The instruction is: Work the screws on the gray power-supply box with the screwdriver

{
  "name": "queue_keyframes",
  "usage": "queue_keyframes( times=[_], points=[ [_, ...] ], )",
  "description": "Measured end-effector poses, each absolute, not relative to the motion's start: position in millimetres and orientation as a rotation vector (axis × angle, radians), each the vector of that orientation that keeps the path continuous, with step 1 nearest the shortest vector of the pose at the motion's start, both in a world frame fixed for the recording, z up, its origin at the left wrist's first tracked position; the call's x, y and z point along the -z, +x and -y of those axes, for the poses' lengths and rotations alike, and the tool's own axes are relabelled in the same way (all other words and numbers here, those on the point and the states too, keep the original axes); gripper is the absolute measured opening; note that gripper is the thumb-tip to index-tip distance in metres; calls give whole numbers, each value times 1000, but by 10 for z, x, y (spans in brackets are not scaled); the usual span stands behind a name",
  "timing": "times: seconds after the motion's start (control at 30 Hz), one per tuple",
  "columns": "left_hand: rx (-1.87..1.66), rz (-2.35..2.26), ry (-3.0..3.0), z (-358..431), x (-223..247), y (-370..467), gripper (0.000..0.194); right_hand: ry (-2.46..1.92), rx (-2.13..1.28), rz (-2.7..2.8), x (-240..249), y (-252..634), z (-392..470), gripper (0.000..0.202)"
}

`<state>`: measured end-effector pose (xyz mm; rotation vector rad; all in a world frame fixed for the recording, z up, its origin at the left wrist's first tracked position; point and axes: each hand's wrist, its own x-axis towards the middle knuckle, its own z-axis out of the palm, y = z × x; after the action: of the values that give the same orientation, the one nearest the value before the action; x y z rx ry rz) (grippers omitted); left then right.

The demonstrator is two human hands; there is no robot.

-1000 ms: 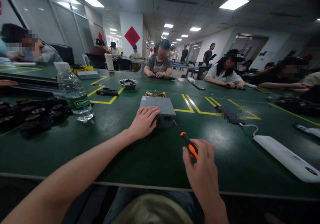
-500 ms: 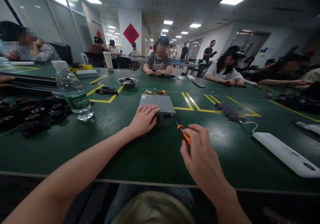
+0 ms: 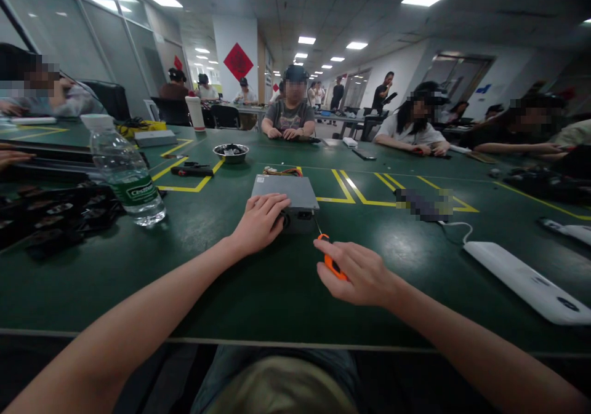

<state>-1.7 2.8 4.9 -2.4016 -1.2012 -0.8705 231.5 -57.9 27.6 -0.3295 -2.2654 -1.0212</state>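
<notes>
A grey metal computer power supply unit (image 3: 298, 190) sits on the green table, with a bundle of coloured wires (image 3: 282, 171) behind it. My left hand (image 3: 261, 222) grips its near left corner, fingers over the top and thumb down at the front side. In my right hand (image 3: 357, 270) is an orange and black screwdriver (image 3: 334, 267), fingers closed round the handle. Its thin shaft points up and left to the unit's front face, beside the power socket (image 3: 305, 215). The tip appears to meet the right front edge; exact contact is too small to make out.
A water bottle (image 3: 127, 177) and dark parts (image 3: 60, 211) stand left. Behind are a metal bowl (image 3: 231, 152), a black tool (image 3: 191, 170) and a white cup (image 3: 196, 114). Right lies a white power bank (image 3: 526, 282) cabled to a blurred device. Several people sit around.
My right hand has turned and closed more firmly round the screwdriver handle, its forearm now coming from farther right. The left hand stays on the power supply unit. The view has shifted slightly.
</notes>
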Motion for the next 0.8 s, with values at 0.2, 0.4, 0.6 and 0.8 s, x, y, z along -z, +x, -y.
queue_keyframes(
  times=[0.2, 0.4, 0.6, 0.8],
  points=[
    [871, 1209, -2402, -21, -49, -10, 37, -454, 764, 2127, -167, 2356, 539, 9],
    [862, 1215, -2413, -16, -53, -5, 39, -571, 730, 2192, -59, 2421, 587, 15],
    [852, 1212, -2402, -9, -53, -4, 38, -602, 846, 2076, -82, 2392, 562, 11],
    [851, 1207, -2399, -12, -52, -6, 37, -541, 845, 2198, -94, 2456, 561, 10]
  ],
)
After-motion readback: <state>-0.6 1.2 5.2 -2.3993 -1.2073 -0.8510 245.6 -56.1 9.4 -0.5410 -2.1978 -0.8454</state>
